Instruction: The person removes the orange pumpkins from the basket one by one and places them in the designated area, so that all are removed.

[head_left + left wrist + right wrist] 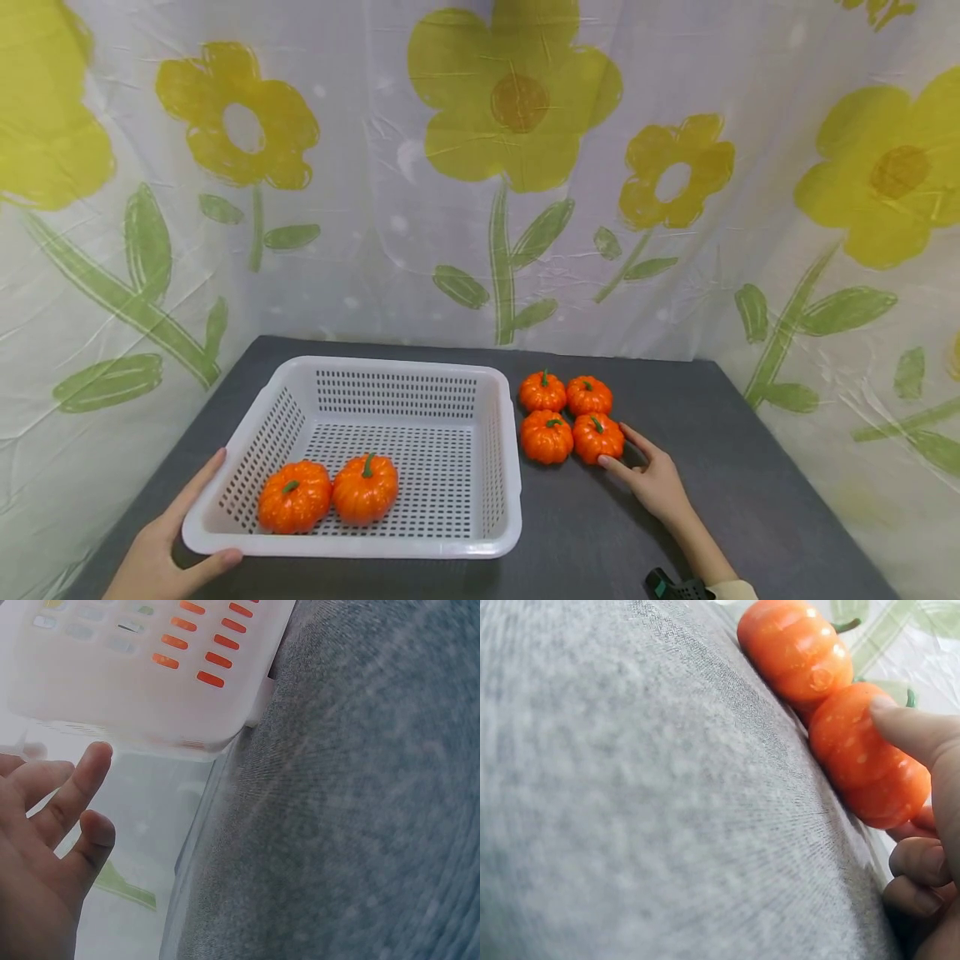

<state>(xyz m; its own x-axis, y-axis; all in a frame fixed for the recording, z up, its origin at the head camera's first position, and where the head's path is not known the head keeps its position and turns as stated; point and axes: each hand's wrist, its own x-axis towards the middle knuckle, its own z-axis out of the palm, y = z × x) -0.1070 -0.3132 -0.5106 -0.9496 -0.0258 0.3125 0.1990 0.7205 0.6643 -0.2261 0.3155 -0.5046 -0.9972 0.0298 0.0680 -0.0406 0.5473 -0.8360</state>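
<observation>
My right hand (pixel 654 479) holds a small orange pumpkin (pixel 597 438) between thumb and fingers; it is the front right one of a tight cluster on the dark table. In the right wrist view the thumb (pixel 904 727) lies against this pumpkin (pixel 862 761), with a neighbouring pumpkin (pixel 795 649) right beside it. At the front left corner of a white perforated basket (pixel 352 546) is my left hand (pixel 161 537), its fingers along the left rim and thumb near the front rim. The left wrist view shows those fingers (pixel 88 776) extended close to the basket wall (pixel 142 697).
Two orange pumpkins, one at the left (pixel 294 497) and one beside it (pixel 365 490), sit at the front of the basket. Three more, a back left (pixel 542 392), a back right (pixel 589 395) and a front left (pixel 546 437), border the held one. A flowered curtain (pixel 360 250) encloses the table (pixel 720 467).
</observation>
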